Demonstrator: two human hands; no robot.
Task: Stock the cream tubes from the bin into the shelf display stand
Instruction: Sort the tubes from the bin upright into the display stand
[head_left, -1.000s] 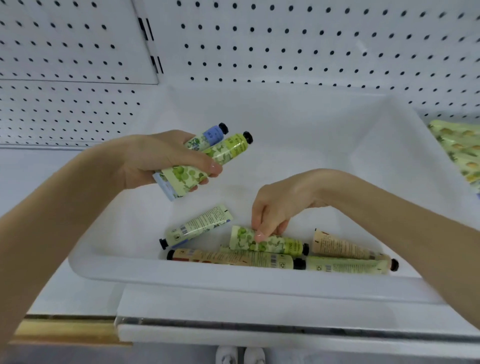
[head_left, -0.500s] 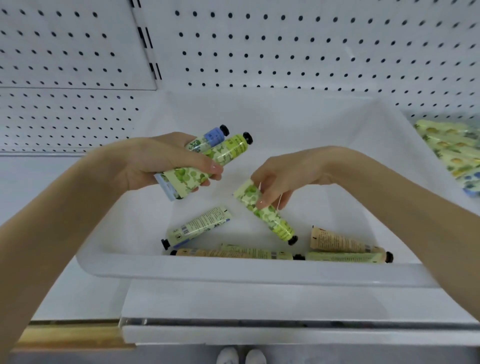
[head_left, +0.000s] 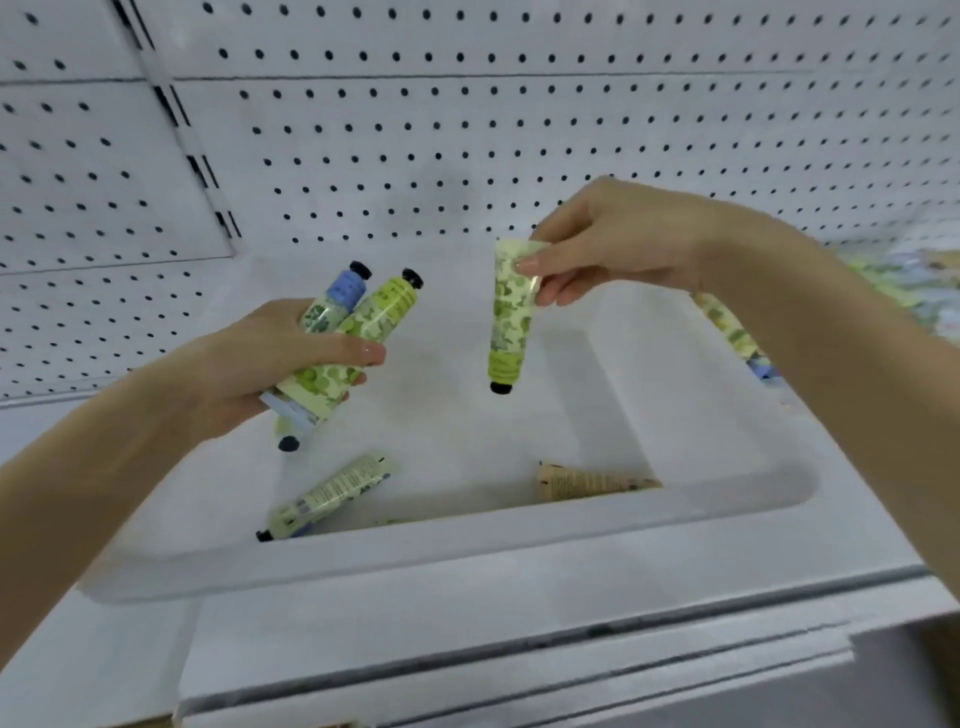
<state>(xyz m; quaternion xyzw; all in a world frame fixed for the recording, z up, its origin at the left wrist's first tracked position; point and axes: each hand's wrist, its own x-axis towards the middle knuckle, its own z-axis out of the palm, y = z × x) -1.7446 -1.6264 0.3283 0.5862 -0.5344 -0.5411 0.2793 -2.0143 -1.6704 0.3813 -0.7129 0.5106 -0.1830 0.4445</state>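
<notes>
Here the right hand (head_left: 597, 249) pinches a green tube (head_left: 509, 322), cap hanging below; left of it, the left hand (head_left: 249, 364) grips several tubes (head_left: 379, 312) above the bin (head_left: 467, 545).

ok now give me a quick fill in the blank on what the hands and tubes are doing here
1. The right hand pinches a green tube by its flat end, so its black cap points ____.
2. The left hand grips a bunch of tubes; the leftmost one pointing up is ____ near its cap.
3. The pale tube and the beige tube lying in the white bin are touched by ____ hand.

Missing words: down; blue; neither
</notes>
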